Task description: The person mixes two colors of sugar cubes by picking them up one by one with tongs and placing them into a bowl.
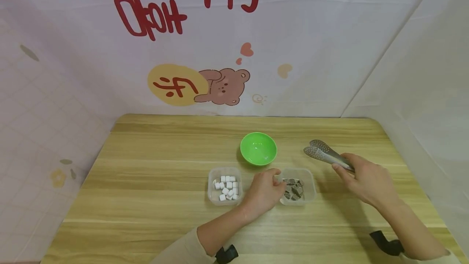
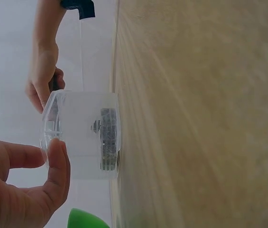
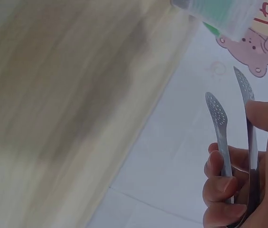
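My right hand [image 1: 370, 180] holds metal tongs [image 1: 322, 152] with perforated tips; the tips stand apart with nothing between them, as the right wrist view also shows. The fingers curl round the handles [image 3: 253, 175]. With thumb and fingers, my left hand [image 1: 264, 190] pinches the rim of a clear plastic container [image 1: 309, 188] on its left side. Inside lie several grey-brown pieces [image 1: 294, 190], flat and angular; their kind is unclear. In the left wrist view the fingertips [image 2: 55, 152] sit at the container's rim, and the container [image 2: 79, 142] appears to stand on the table.
Left of my left hand stands another clear container [image 1: 210, 192] with several white cubes [image 1: 229, 186]. A bright green bowl [image 1: 258, 149] sits behind the two containers. The wooden table [image 1: 146, 199] is bordered by a printed cloth backdrop [image 1: 311, 44] at the back and sides.
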The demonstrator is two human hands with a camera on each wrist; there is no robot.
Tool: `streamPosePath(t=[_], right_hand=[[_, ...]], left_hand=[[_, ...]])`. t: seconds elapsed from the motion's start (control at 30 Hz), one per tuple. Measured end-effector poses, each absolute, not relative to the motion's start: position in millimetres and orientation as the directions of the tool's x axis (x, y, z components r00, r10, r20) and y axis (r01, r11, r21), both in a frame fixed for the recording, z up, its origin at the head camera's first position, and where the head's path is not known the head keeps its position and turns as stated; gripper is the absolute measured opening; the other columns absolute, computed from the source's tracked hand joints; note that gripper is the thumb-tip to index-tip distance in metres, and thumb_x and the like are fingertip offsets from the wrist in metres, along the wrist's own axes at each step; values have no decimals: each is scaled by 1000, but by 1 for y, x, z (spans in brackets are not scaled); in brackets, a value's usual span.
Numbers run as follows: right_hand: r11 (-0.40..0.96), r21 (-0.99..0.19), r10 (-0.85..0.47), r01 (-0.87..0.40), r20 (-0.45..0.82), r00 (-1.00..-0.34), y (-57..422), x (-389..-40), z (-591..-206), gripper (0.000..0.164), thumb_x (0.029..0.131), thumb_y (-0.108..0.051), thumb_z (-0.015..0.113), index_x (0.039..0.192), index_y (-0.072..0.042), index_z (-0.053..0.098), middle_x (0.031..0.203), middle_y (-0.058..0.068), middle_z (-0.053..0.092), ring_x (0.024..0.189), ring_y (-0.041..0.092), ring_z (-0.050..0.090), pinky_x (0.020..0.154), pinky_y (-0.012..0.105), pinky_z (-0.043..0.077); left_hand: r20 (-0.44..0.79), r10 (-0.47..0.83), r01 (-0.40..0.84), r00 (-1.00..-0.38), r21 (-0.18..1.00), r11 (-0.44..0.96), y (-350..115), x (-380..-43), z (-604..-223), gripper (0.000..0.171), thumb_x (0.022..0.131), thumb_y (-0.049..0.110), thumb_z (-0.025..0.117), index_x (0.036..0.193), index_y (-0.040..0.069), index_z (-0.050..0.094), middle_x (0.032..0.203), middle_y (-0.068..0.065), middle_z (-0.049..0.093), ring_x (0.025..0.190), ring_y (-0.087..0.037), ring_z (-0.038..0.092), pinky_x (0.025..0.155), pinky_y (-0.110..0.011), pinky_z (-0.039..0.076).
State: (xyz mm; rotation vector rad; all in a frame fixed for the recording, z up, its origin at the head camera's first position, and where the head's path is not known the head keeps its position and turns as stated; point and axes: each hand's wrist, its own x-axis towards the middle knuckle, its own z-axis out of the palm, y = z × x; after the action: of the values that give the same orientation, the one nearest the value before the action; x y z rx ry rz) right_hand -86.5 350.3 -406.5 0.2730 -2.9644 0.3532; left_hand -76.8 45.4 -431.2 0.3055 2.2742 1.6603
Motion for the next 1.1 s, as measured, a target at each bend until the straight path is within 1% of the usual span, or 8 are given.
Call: streamPosePath(t=[0.07, 0.23, 0.33, 0.5, 0.6, 0.73, 0.93, 1.1], right_hand=[[951, -207, -184, -229, 216, -959, 350, -85, -404, 40, 99, -40, 69, 122, -6, 69, 99, 14, 74, 72, 32, 67, 51, 52, 46], [933, -161, -252, -321, 343, -905, 349, -78, -398, 37, 95, -34, 75, 117, -5, 70, 98, 14, 75, 67, 29, 68, 48, 46, 46], [923, -132, -293, -363, 372, -881, 348, -74, -393, 38, 94, -33, 76, 117, -3, 70, 99, 12, 75, 66, 24, 66, 47, 41, 45], [894, -90, -369, -438, 405, -837, 347, -72, -384, 40, 94, -35, 77, 119, -4, 70, 100, 8, 72, 69, 22, 65, 46, 34, 44], [873, -74, -408, -483, 433, -804, 346, -70, -380, 43, 95, -37, 76, 121, -3, 70, 101, 8, 71, 72, 24, 68, 48, 35, 48], [844, -63, -447, -533, 468, -763, 345, -68, -376, 50, 99, -47, 69, 122, -2, 71, 101, 7, 71, 73, 24, 68, 50, 37, 51], [811, -19, -499, -585, 500, -708, 343, -68, -369, 68, 106, -63, 44, 118, -3, 72, 102, 6, 72, 73, 24, 69, 52, 38, 52], [800, -15, -525, -599, 465, -713, 344, -67, -365, 66, 106, -64, 43, 114, -5, 71, 104, 4, 72, 72, 22, 69, 53, 38, 53]], left_hand=[[-125, 346, -16, -930, 953, 301, 46, -77, -431, 47, 97, 6, 66, 140, -11, 58, 70, 3, 58, 48, -5, 45, 46, -20, 38], [-137, 341, -34, -930, 956, 291, 46, -77, -430, 47, 97, 6, 66, 140, -11, 57, 68, 2, 58, 48, -5, 47, 46, -21, 39], [-138, 341, -38, -930, 958, 283, 46, -77, -431, 47, 97, 6, 66, 140, -12, 57, 66, 2, 57, 47, -5, 47, 46, -21, 39], [-137, 340, -35, -930, 956, 290, 46, -78, -432, 47, 97, 7, 66, 140, -12, 58, 73, 2, 60, 49, -5, 48, 48, -21, 41], [-132, 344, -29, -930, 957, 289, 46, -79, -432, 47, 97, 7, 65, 140, -12, 58, 76, 2, 61, 50, -5, 48, 48, -21, 42], [-130, 349, -28, -928, 959, 281, 46, -79, -432, 46, 98, 6, 64, 139, -13, 57, 72, 3, 60, 48, -4, 46, 46, -20, 37], [-121, 345, -25, -931, 962, 272, 46, -80, -433, 45, 97, 6, 63, 138, -14, 59, 66, 5, 56, 46, -4, 42, 44, -19, 32], [-116, 352, -20, -929, 963, 267, 46, -80, -433, 45, 97, 5, 62, 138, -14, 59, 65, 6, 53, 47, -3, 41, 44, -18, 31]])
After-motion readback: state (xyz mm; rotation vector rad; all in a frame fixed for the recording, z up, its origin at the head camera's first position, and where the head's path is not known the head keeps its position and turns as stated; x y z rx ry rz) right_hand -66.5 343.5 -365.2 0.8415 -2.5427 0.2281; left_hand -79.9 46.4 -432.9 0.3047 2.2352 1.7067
